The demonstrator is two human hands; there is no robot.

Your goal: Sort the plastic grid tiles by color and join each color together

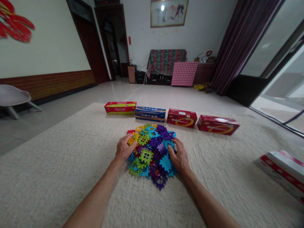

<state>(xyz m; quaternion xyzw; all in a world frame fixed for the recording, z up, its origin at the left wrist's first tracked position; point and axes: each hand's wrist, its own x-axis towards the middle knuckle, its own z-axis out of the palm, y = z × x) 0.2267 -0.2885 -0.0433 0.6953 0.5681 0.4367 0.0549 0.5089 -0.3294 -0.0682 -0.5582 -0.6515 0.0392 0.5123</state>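
Note:
A heap of plastic interlocking building pieces with notched edges lies in front of me on the quilted cover. Among them are a lime green window piece [145, 156], a light blue piece [165, 163], a purple piece [162, 148] and a yellow piece [133, 138]. My left hand [123, 147] rests against the heap's left side, thumb apart from the curved fingers, near the yellow pieces. On the right side my right hand [180, 156] touches the heap with thumb and fingers apart, by light blue pieces. Neither hand visibly grips a piece; some fingertips are partly hidden.
Behind the heap stand a red and yellow-green box [120, 108], a blue box [150, 114] and two dark red boxes [181, 118]. A red and white carton [283, 171] lies at right. The cream quilted cover [71, 152] spreads underneath. A chair [14, 96] stands far left.

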